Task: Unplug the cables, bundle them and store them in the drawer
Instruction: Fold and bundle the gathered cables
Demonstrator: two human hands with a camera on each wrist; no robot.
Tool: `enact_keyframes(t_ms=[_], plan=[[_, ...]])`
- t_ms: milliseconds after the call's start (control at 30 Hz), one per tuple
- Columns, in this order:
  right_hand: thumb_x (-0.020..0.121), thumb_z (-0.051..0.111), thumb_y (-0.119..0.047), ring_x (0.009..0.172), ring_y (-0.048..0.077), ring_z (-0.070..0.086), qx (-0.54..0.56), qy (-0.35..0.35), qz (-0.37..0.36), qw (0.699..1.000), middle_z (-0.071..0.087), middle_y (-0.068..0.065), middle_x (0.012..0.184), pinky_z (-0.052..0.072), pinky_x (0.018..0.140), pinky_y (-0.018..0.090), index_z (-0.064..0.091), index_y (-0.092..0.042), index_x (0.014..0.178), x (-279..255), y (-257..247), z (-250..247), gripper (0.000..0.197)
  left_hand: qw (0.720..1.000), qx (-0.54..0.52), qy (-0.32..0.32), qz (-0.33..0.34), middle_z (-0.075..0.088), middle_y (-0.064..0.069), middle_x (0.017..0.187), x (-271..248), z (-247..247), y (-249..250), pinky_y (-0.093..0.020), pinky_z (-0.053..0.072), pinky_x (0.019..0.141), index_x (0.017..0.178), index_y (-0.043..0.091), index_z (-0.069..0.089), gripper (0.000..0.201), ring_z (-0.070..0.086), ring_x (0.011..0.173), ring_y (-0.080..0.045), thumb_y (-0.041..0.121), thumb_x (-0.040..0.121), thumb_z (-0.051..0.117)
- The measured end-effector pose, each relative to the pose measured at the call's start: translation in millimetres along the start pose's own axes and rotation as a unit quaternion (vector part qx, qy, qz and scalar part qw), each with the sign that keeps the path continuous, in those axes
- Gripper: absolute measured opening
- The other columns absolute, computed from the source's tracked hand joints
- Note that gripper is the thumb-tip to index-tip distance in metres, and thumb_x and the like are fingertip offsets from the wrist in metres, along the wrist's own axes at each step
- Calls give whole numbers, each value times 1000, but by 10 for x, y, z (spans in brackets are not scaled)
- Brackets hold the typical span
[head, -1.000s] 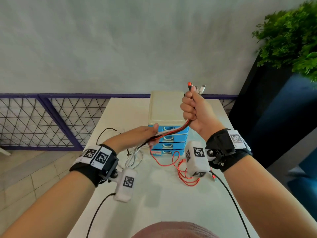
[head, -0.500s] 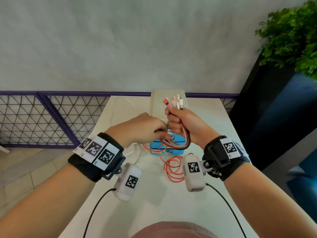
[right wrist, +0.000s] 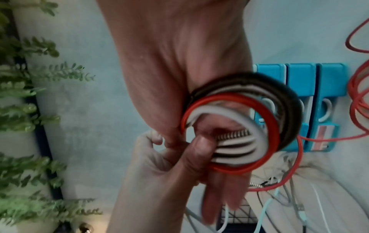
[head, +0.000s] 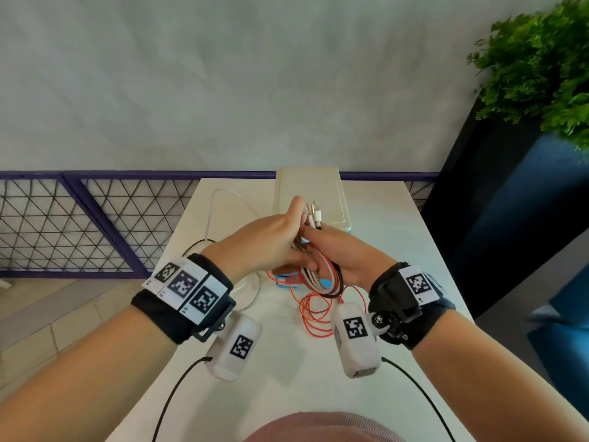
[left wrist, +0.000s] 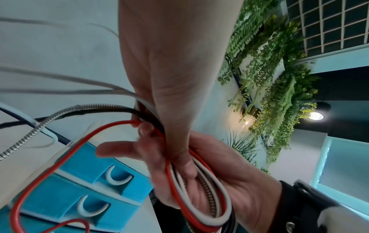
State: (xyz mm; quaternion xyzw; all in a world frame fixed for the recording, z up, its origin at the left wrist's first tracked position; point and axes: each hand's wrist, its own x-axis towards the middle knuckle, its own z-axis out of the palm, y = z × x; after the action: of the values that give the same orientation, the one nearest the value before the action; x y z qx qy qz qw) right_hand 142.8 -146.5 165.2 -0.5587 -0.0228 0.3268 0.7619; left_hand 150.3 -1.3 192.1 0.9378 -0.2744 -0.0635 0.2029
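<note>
Both hands meet above the white table, in front of the drawer unit, and they hold the cables between them. The cables are red, white, black and 1 with a metal spiral cover, and they are bent into a loop. The right hand has the loop across its palm; in the right wrist view its thumb presses on the white strands inside the loop. Its other fingers point away nearly straight, so it is a thumb pinch and not a full fist. The left hand is curled around the same strands higher up; in the left wrist view its fingers close on the red, black and white lines where they enter the hand. The plug ends stand up above the 2 hands. The loose red part hangs down and lies in coils on the table, just before the blue drawers. The drawers which I can see are closed. More white and spiral cable lies on the table at the left of the unit. A green plant stands at the right.
</note>
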Motion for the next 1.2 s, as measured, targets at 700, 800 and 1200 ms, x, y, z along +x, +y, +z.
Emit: enact_keyframes(t_ms=[700,800,1200], plan=[[102,46,-26,46,7,37,-215,17,-19,976,52,2,65,35,45,18,56,-16,112,-111,-99,-140,17,851,-410,-287,-157,28,4,52,-87,-54,-412,-19,31,50,78,14,48,51,24,47,-11,59,90,29],[100,49,-28,51,9,44,-217,17,-21,976,55,2,68,40,49,19,60,-18,112,-113,-68,-158,19,879,-391,-254,-99,28,8,52,-82,-47,-423,-19,23,48,75,13,43,39,19,51,-10,49,89,35],[102,45,-24,51,10,53,-224,-50,39,972,58,3,68,48,55,24,59,-10,91,-133,-54,-220,23,897,-371,-204,-126,43,4,55,-55,-1,-412,-17,28,43,81,14,53,35,34,43,-9,40,98,38]])
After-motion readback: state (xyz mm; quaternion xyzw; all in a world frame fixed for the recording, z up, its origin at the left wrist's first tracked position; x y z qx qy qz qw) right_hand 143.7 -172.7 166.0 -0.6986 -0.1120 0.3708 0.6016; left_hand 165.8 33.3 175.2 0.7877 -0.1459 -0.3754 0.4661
